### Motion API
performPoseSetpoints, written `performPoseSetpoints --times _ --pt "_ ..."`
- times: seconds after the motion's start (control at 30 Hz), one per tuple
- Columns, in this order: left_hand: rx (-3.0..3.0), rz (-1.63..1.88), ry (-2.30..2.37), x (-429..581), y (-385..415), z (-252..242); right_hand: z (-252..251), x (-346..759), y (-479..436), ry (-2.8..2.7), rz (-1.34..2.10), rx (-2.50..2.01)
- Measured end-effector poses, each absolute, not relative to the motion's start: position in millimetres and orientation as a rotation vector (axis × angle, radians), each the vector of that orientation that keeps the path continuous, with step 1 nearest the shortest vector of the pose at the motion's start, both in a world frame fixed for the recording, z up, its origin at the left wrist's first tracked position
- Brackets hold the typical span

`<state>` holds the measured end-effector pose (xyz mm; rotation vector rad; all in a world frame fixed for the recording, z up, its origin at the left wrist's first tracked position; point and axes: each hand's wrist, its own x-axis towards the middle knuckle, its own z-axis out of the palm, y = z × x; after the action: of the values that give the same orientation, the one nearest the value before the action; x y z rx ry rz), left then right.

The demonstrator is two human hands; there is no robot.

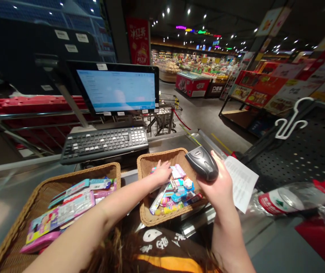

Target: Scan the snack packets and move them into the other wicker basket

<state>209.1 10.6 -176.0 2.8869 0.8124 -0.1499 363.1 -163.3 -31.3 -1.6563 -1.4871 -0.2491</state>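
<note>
My right hand [221, 184] grips a dark grey barcode scanner [200, 161], held above the right side of a wicker basket [141, 197]. My left hand [162, 173] reaches into that basket, fingers apart over a heap of small colourful packaged goods [181, 193]; whether the fingertips touch any of them is hard to see. Under my left forearm stands a larger wicker basket [17, 227] with flat packs [75, 203] and a pink item [40, 242] in it.
Behind the baskets are a black keyboard [105, 142] and a lit monitor [119, 91]. A printed paper sheet [240, 182] lies right of my hand, beside a large clear bottle [293, 199] on its side. A white hanger [291, 121] hangs on a black perforated panel [318, 151].
</note>
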Motion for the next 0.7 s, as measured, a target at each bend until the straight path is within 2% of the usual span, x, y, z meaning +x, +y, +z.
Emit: performPoseSetpoints --times 0.33,0.53,0.7 --pt "2.919 -0.320 0.567 216 9 -165 -29 364 -163 -1.512 -0.246 -1.652" --pt "3.026 -0.038 0.225 224 -8 -169 -29 364 -161 -1.496 -0.259 -1.644" --pt "2.970 0.052 0.181 234 -15 -165 -28 364 -160 -1.512 -0.283 -1.645"
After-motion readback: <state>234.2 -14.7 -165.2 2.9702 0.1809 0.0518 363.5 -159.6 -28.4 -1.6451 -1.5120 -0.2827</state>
